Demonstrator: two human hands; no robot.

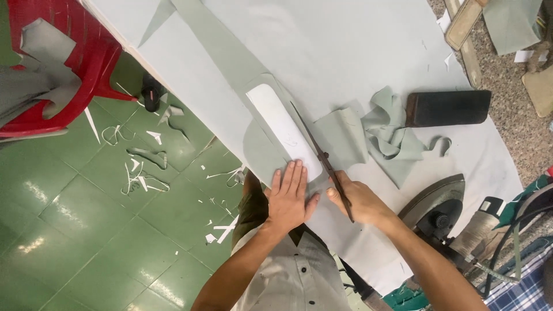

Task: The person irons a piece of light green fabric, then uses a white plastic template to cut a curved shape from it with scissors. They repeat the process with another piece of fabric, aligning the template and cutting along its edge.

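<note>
Scissors (320,151), clamped in the right hand (358,201), may nick the left hand (291,196) lying flat on the white template (282,128), should the blades drift.

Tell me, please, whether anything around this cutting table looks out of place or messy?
Yes. White and pale scraps lie scattered over the green floor beside the table, and crumpled offcuts sit loose on the cloth. The left hand presses the white pattern flat while the right hand holds scissors.
</note>
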